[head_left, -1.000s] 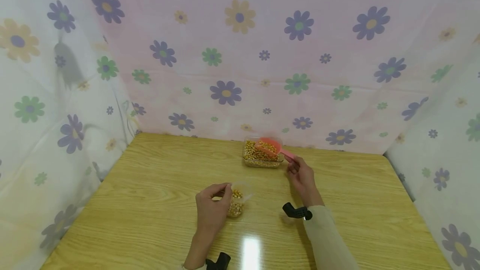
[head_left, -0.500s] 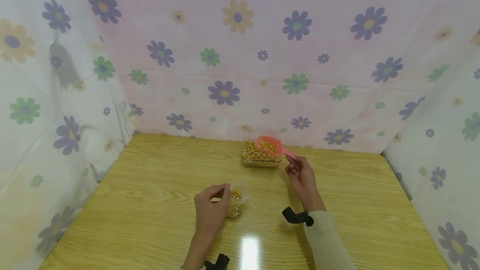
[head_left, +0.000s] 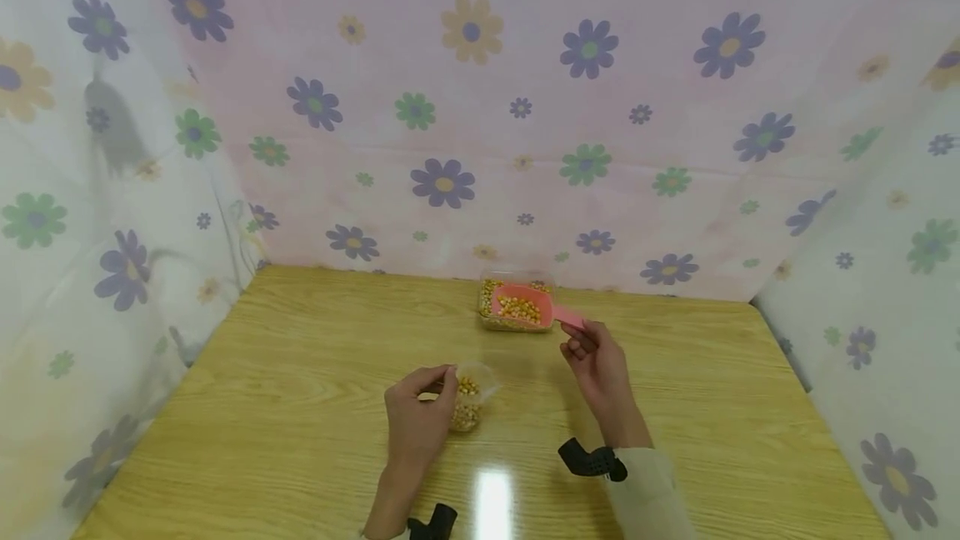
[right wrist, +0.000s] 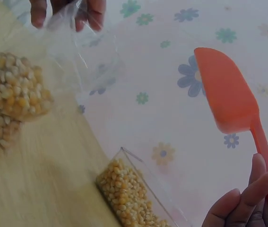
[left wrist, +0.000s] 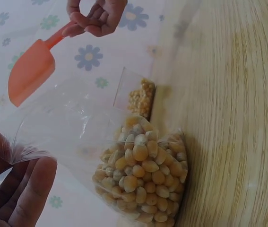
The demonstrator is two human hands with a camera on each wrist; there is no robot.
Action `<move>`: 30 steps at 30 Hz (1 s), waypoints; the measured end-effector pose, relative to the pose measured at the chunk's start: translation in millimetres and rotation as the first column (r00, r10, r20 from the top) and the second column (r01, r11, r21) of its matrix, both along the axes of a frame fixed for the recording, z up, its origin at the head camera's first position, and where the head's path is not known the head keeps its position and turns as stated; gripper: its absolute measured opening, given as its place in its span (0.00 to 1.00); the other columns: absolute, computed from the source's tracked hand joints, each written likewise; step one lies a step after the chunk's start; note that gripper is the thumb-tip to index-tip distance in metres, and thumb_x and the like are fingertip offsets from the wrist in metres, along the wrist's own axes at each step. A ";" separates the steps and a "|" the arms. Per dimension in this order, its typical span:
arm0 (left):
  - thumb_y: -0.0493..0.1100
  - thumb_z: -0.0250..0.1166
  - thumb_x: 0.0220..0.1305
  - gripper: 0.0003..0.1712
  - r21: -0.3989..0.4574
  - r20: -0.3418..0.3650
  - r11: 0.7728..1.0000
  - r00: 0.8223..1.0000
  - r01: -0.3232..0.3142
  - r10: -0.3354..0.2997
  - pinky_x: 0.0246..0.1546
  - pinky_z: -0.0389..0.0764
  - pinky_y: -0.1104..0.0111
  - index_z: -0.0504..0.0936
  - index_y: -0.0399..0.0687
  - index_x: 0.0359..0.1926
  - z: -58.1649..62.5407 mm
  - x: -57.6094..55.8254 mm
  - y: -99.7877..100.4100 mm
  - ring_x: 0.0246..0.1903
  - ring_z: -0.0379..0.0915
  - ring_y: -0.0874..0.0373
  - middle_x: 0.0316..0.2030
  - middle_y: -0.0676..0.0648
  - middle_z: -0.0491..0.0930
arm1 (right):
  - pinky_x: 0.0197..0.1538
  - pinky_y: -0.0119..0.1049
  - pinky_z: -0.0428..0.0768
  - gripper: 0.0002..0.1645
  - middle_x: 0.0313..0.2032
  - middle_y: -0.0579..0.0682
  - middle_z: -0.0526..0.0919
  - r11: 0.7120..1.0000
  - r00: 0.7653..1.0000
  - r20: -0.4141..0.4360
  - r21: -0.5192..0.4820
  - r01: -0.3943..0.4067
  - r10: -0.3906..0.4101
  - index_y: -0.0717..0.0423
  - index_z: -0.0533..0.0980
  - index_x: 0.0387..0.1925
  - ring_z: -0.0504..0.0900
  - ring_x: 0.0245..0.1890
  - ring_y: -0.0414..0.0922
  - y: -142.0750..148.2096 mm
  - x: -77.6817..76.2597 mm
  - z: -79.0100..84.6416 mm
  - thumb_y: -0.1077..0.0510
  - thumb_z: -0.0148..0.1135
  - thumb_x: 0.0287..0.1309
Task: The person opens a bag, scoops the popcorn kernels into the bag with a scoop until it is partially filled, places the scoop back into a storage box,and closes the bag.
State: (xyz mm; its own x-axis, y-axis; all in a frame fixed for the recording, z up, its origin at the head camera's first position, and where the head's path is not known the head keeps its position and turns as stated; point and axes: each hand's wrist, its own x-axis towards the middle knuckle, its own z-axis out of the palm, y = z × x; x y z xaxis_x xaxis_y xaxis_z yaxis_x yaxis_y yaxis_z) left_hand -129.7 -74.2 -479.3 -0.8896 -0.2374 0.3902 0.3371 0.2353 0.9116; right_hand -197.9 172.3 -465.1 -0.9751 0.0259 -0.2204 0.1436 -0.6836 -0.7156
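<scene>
My left hand (head_left: 422, 411) pinches the top edge of a clear plastic bag (left wrist: 72, 113), whose bottom sits on the table. Corn kernels (left wrist: 145, 175) fill the bag's lower part. By its handle, my right hand (head_left: 603, 365) holds a coral-pink scoop (head_left: 519, 305) loaded with kernels. The scoop is raised; in the head view it overlaps the clear rectangular container (head_left: 487, 323), and both wrist views show it apart from that container. More kernels (right wrist: 124, 191) lie inside the container, which stands near the table's back edge.
The wood-grain table (head_left: 315, 373) ends at a flowered cloth (head_left: 442, 107) behind, with more cloth along both sides. Each wrist carries a black camera mount (head_left: 588, 458). A bright light reflection lies on the table in front of the bag.
The right hand has lifted the loaded scoop from the container's kernels and brought it slightly nearer and leftward. The left hand still pinches the bag. The head view has shifted slightly.
</scene>
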 end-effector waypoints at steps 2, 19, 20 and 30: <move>0.34 0.68 0.67 0.06 -0.007 0.004 1.000 1.000 0.005 -0.005 0.22 0.83 0.74 0.92 0.44 0.37 -0.1 -0.8 -0.7 0.27 0.82 0.59 0.28 0.44 0.87 | 0.42 0.31 0.80 0.21 0.30 0.45 0.88 1.000 1.000 0.008 0.008 0.002 -0.002 0.51 0.80 0.36 0.75 0.25 0.38 -2.0 6.4 -1.5 0.57 0.40 0.81; 0.35 0.68 0.67 0.06 -0.072 0.086 0.997 0.996 0.041 -0.035 0.28 0.83 0.71 0.92 0.42 0.37 7.0 -9.9 -6.3 0.27 0.82 0.58 0.29 0.45 0.87 | 0.43 0.31 0.80 0.22 0.31 0.45 0.88 1.000 1.000 0.019 0.022 0.011 -0.012 0.51 0.82 0.36 0.76 0.26 0.37 -10.1 56.7 -7.8 0.56 0.42 0.80; 0.36 0.68 0.67 0.06 -0.069 0.087 0.997 0.996 0.041 -0.035 0.27 0.83 0.71 0.92 0.41 0.38 7.0 -9.6 -6.0 0.28 0.82 0.58 0.29 0.45 0.87 | 0.43 0.31 0.81 0.22 0.31 0.45 0.88 0.999 1.000 0.015 0.035 0.012 -0.013 0.51 0.82 0.36 0.76 0.26 0.37 -10.4 58.1 -6.5 0.56 0.43 0.80; 0.36 0.68 0.67 0.06 -0.052 0.105 0.998 0.994 0.038 -0.032 0.25 0.84 0.72 0.92 0.42 0.38 6.2 -8.4 -3.2 0.29 0.81 0.60 0.30 0.46 0.87 | 0.44 0.30 0.81 0.23 0.31 0.43 0.89 0.991 0.999 -0.008 0.126 -0.034 0.035 0.48 0.84 0.36 0.78 0.27 0.36 -4.2 72.7 -1.2 0.55 0.43 0.80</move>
State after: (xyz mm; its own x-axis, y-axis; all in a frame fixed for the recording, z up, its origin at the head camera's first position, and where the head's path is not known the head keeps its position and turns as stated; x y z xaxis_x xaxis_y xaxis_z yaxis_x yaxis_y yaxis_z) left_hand -138.1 -77.4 -473.0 -0.9333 -0.1865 0.3069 0.2503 0.2748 0.9283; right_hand -125.3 168.0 -466.3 -0.9780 0.0188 -0.2078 0.1582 -0.5825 -0.7973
